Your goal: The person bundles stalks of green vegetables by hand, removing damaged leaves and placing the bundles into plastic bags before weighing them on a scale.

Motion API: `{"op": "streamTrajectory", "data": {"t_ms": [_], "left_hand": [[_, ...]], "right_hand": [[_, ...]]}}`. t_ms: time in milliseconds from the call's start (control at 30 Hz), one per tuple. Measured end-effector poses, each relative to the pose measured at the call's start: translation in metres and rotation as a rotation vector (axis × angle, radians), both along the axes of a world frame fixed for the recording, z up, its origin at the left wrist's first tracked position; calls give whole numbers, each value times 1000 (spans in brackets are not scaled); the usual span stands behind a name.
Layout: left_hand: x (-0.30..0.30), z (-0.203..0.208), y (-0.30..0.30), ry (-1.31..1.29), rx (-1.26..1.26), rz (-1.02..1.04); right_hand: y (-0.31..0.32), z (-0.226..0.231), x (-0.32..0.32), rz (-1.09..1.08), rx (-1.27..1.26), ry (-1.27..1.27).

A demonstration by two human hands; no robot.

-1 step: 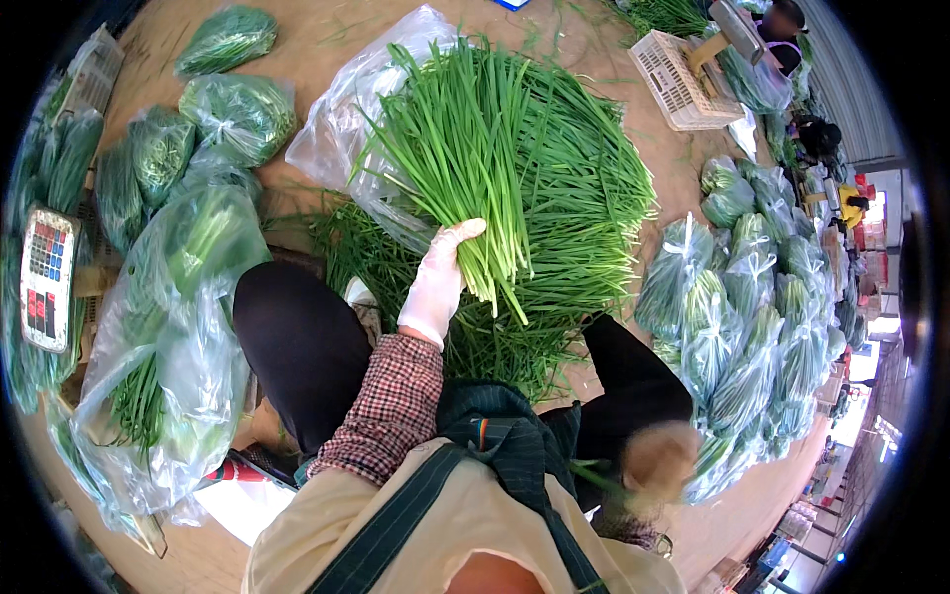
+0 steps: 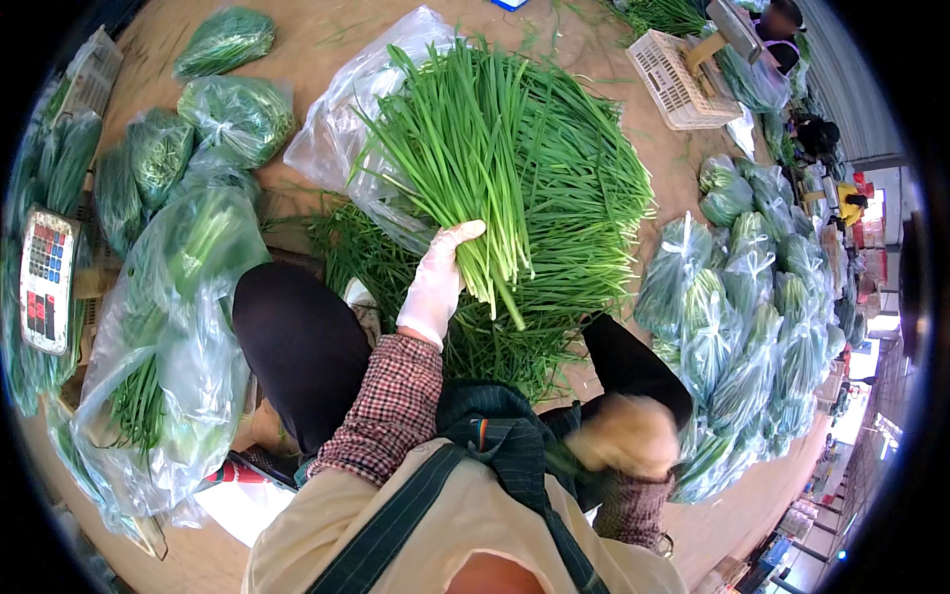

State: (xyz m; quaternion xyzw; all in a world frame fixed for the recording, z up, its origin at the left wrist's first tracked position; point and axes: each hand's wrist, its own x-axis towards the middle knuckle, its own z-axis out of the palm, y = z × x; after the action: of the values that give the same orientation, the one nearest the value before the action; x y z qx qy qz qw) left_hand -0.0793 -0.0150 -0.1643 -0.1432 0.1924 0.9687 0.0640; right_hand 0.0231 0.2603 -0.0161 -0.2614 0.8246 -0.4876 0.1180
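Note:
In a pale glove, my left hand (image 2: 435, 282) is closed round the pale stem ends of a bunch of garlic chives (image 2: 460, 163), whose green leaves fan out away from me. The bunch lies over a large heap of the same chives (image 2: 584, 188), with stem ends toward the right. Beside my right knee, my right hand (image 2: 625, 436) is smeared by motion in a tan glove; its fingers cannot be made out, nor whether it holds anything. A clear plastic sheet or bag (image 2: 341, 129) spreads under the heap's left side.
Bagged greens (image 2: 732, 327) are piled on the right; more bags (image 2: 237, 119) and a large open plastic bag (image 2: 188, 327) lie left. A scale with keypad (image 2: 49, 282) stands far left. A plastic crate (image 2: 678, 79) is at the upper right, near another person (image 2: 782, 40). Loose chives (image 2: 361, 252) cover the ground ahead.
My right hand has moved leftward and slightly up, toward my lap, and more of its sleeve shows. My left hand and its bunch stay almost where they were.

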Motion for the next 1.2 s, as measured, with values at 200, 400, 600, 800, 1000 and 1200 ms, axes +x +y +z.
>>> {"op": "streamTrajectory", "data": {"t_ms": [200, 400, 600, 800, 1000, 1200], "left_hand": [[3, 5, -10, 76, 84, -34], [-5, -8, -10, 106, 152, -49], [3, -10, -17, 108, 201, -57], [3, -32, -15, 134, 262, -10], [5, -43, 3, 102, 182, 124], [3, -42, -2, 92, 130, 76]], "right_hand": [[-56, -45, -63, -118, 510, 155], [-110, -73, -70, -247, -224, -813], [-92, 12, -30, -617, -542, -447], [-29, 33, -20, 409, -1580, -384], [-18, 75, -25, 1131, -1448, -213], [-45, 26, -29, -22, 896, 18]]}}
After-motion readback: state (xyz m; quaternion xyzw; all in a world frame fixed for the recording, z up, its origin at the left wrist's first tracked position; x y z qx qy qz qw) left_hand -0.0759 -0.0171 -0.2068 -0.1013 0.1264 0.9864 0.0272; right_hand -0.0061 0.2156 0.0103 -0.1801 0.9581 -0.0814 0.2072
